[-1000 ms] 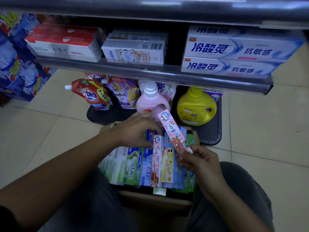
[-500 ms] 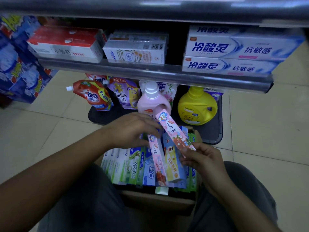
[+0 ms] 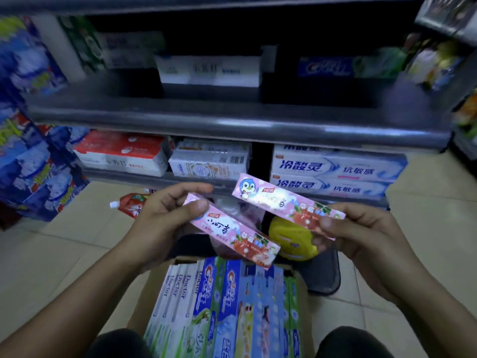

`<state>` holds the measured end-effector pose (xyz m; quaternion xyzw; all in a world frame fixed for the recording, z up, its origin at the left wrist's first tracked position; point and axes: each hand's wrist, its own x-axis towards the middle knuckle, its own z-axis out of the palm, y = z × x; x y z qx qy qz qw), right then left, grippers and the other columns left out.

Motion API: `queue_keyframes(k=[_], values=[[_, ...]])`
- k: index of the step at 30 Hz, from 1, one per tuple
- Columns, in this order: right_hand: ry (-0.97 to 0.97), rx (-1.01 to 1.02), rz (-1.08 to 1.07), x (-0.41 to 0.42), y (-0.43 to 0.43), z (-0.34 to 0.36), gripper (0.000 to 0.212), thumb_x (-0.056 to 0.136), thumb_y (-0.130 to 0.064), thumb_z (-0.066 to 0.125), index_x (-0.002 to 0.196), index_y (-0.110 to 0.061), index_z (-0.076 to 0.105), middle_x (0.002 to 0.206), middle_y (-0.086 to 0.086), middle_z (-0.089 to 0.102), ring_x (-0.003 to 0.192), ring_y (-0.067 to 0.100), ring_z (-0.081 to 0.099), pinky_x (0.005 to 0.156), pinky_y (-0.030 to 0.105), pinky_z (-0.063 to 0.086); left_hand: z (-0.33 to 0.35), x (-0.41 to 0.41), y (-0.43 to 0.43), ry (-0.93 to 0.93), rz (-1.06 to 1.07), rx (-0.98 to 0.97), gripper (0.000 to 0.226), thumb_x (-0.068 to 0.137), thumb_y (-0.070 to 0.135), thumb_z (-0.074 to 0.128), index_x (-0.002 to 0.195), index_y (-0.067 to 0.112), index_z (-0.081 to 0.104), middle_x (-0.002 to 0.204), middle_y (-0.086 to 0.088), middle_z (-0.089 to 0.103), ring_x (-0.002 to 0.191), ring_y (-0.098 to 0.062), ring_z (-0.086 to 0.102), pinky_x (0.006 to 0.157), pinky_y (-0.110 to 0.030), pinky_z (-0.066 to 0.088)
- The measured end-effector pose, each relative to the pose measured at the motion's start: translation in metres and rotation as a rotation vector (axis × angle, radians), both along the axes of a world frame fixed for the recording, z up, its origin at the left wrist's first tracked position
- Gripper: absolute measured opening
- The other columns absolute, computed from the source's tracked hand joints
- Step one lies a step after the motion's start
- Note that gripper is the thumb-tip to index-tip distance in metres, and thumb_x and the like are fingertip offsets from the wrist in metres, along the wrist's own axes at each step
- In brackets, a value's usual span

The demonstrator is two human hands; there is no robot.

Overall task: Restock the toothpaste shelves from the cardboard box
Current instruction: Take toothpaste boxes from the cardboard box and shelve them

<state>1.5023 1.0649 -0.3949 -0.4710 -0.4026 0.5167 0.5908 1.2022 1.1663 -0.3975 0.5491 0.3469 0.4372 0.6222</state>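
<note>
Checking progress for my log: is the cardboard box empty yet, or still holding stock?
Still well stocked: the cardboard box is packed across its width with toothpaste cartons standing side by side.

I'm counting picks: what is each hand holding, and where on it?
Left hand pinches one pink toothpaste box at its upper-left end; right hand grips another pink box at its lower-right end.

Toothpaste cartons (image 3: 232, 232) between the fingers (image 3: 198, 206) are glossy printed card. Below the fingers, the cardboard box (image 3: 143, 298) is matt brown. Above them, the shelf edge (image 3: 232, 125) is smooth grey metal, faintly shiny.
</note>
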Motion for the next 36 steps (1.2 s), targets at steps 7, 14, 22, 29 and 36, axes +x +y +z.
queue_keyframes(k=[7,14,22,29,36], values=[[-0.137,0.297,-0.087,0.035,0.013,0.099,0.066,0.046,-0.055,0.095,0.09,-0.009,0.078,0.078,0.011,0.074,0.068,0.02,0.067,0.063,0.026,0.056,0.08,0.061,0.009,-0.128,0.005,0.106,0.038,0.076,0.022,0.072,0.113,0.023,0.075,0.092,-0.007,0.063,0.071,-0.023,0.053,0.057,-0.026,0.043],[-0.27,0.543,-0.097,0.068,0.028,0.183,0.029,0.067,-0.023,0.078,0.094,-0.015,0.082,0.074,-0.005,0.074,0.063,0.0,0.065,0.058,0.007,0.047,0.169,0.123,0.02,-0.133,0.066,0.351,0.032,0.072,0.016,0.06,0.096,0.033,0.074,0.104,0.006,0.072,0.064,-0.005,0.056,0.053,-0.018,0.045],[-0.494,0.595,-0.296,0.092,0.049,0.253,0.036,0.066,-0.022,0.082,0.1,-0.012,0.077,0.088,0.012,0.078,0.075,0.012,0.071,0.069,0.024,0.058,0.25,0.144,0.031,0.02,0.016,0.594,0.044,0.077,0.009,0.061,0.098,0.042,0.08,0.101,0.011,0.079,0.065,-0.002,0.066,0.055,-0.015,0.048],[-0.76,0.616,-0.607,0.11,0.093,0.291,0.031,0.07,-0.01,0.092,0.084,-0.019,0.066,0.077,0.018,0.07,0.061,0.019,0.059,0.06,0.032,0.053,0.311,0.164,0.067,0.328,0.083,0.5,0.016,0.083,-0.006,0.054,0.091,-0.009,0.068,0.086,-0.014,0.062,0.075,-0.024,0.052,0.063,-0.029,0.038],[-1.193,0.311,-0.678,0.118,0.12,0.292,0.028,0.066,-0.025,0.094,0.07,-0.029,0.066,0.079,-0.002,0.072,0.079,0.021,0.068,0.071,0.031,0.053,0.334,0.183,0.086,0.734,0.087,0.444,0.012,0.081,0.005,0.059,0.069,0.005,0.059,0.052,-0.011,0.051,0.033,-0.019,0.044,0.039,-0.017,0.035]])
